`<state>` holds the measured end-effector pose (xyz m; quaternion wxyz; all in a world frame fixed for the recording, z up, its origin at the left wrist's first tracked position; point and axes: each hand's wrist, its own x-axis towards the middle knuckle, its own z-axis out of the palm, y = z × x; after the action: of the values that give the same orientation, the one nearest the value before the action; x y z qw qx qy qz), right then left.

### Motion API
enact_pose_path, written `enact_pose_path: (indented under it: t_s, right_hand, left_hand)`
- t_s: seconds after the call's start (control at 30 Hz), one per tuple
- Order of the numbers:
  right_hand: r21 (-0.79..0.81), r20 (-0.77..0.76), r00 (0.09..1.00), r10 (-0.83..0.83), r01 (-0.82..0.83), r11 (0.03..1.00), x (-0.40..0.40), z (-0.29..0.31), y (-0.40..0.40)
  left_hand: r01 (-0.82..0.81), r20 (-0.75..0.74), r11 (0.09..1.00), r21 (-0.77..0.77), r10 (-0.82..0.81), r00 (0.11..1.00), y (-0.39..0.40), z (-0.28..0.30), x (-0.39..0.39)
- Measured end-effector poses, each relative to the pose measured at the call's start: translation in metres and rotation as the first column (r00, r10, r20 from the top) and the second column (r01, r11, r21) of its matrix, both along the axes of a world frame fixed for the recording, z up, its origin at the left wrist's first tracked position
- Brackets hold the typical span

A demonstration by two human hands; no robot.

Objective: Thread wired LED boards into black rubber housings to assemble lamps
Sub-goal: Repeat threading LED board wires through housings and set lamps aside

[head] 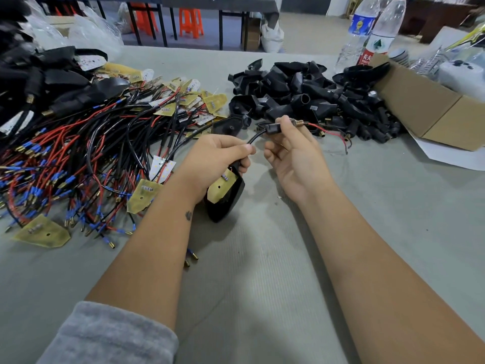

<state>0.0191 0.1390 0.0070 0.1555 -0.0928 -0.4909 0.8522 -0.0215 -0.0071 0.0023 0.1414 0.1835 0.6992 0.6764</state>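
a: item one, hands?
b: two. left hand grips a black rubber housing with a yellow led board seated in it, held just above the mat, thumb pinching the black cable leaving its neck. right hand pinches a small black sleeve on that same cable, a brass threaded tip and red wires trailing past the fingers.
a: stock?
b: wired boards, one tangled heap at left, too many to count; red and black leads with blue crimps. empty housings, one heap at centre-right, uncounted. finished black lamps piled far left. water bottles, two. cardboard box, one, open, at right.
a: surface, room?
b: grey ribbed mat over the table; beyond it a concrete floor, orange stools, dark table legs.
a: working room?
b: bare mat lies between the two heaps and across the near edge under both forearms; box corner sits near the right heap.
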Motion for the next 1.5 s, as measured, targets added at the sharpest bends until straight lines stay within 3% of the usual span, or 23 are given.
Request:
enact_pose_path:
  t_s: [0.23,0.33,0.53,0.73,0.87,1.03,1.17,1.5]
  right_hand:
    - [0.267,0.020,0.999,0.035,-0.039,0.963,-0.001,-0.003,-0.006]
    - [0.255,0.016,0.999,0.043,-0.046,0.966,0.000,-0.003,-0.006]
    - [0.059,-0.002,1.000,0.003,-0.003,0.998,0.002,0.001,-0.004]
    - [0.240,0.058,0.998,0.034,-0.047,0.970,-0.001,-0.002,-0.010]
    - [0.145,0.028,0.998,0.055,-0.058,0.988,-0.001,-0.001,-0.009]
    - [-0.121,0.006,1.000,-0.002,0.002,0.993,-0.004,0.000,-0.002]
    - [-0.263,0.020,0.998,-0.060,0.064,0.963,-0.007,-0.001,0.002]
    - [-0.203,0.015,0.999,-0.043,0.045,0.978,-0.004,-0.001,0.002]
  left_hand:
    - [-0.005,-0.040,1.000,-0.003,0.005,0.999,0.003,0.001,0.003]
    - [-0.020,-0.045,1.000,-0.011,0.020,0.999,0.004,0.001,0.003]
    - [-0.087,-0.033,0.996,0.027,0.087,0.996,0.007,0.002,0.004]
    - [-0.203,-0.113,0.979,-0.025,0.199,0.973,0.009,0.003,0.007]
    - [-0.236,-0.122,0.972,0.007,0.235,0.964,0.011,0.003,0.004]
    - [-0.180,-0.061,0.983,0.042,0.182,0.981,0.003,0.001,-0.001]
    - [-0.200,-0.191,0.980,-0.017,0.193,0.962,-0.002,0.000,-0.001]
    - [-0.253,-0.314,0.966,0.046,0.254,0.915,0.003,0.000,0.002]
